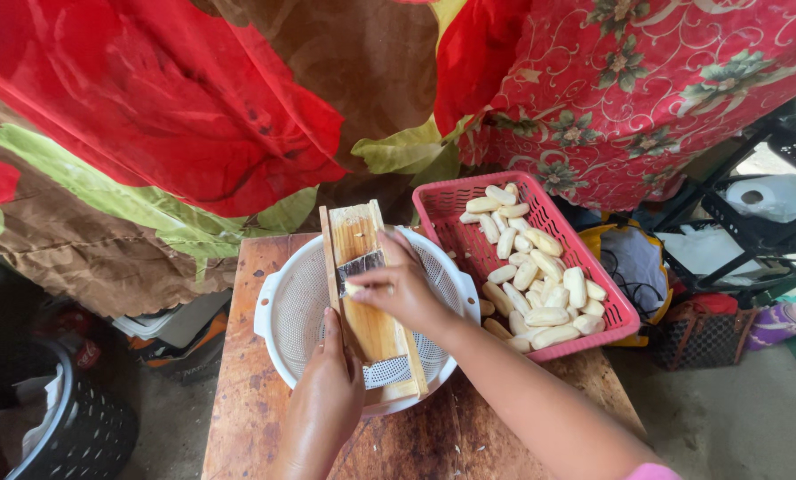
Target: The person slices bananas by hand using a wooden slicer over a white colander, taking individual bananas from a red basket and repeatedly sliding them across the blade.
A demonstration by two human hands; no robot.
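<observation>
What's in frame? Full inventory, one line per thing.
wooden slicer board: 1, light wood with a metal blade, lying across the colander
colander: 1, white, on the table
table: 1, brown wood, centre
basket: 1, pink, right end of the table
peeled pieces: many, pale cream, in the basket
cloth: floral, red, brown and green, hanging behind
bin: 1, black, lower left
paper roll: 1, white, on the dark rack, right
left hand: holds the board's near end
right hand: presses a pale piece on the blade
</observation>
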